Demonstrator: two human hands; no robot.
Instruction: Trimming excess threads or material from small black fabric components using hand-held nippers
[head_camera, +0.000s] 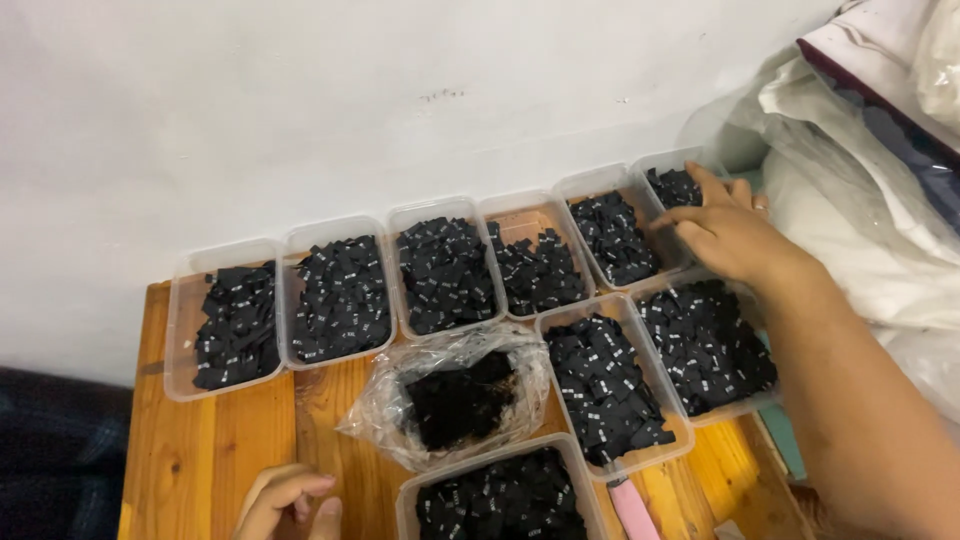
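We reach our right hand (725, 232), fingers loosely spread and holding nothing, over the two far-right clear plastic trays of small black fabric labels (612, 237). Our left hand (290, 505) rests curled and empty on the orange wooden table (200, 460). A crumpled clear bag of black pieces (455, 395) and neighbouring trays crowd the row; white plastic sacks (860, 200) press in at right.

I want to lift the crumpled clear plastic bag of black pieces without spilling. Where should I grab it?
Grip the crumpled clear plastic bag by its gathered open rim, coming from above. It lies slumped and open-topped, so pinching low or sideways would probably tip out the black pieces.
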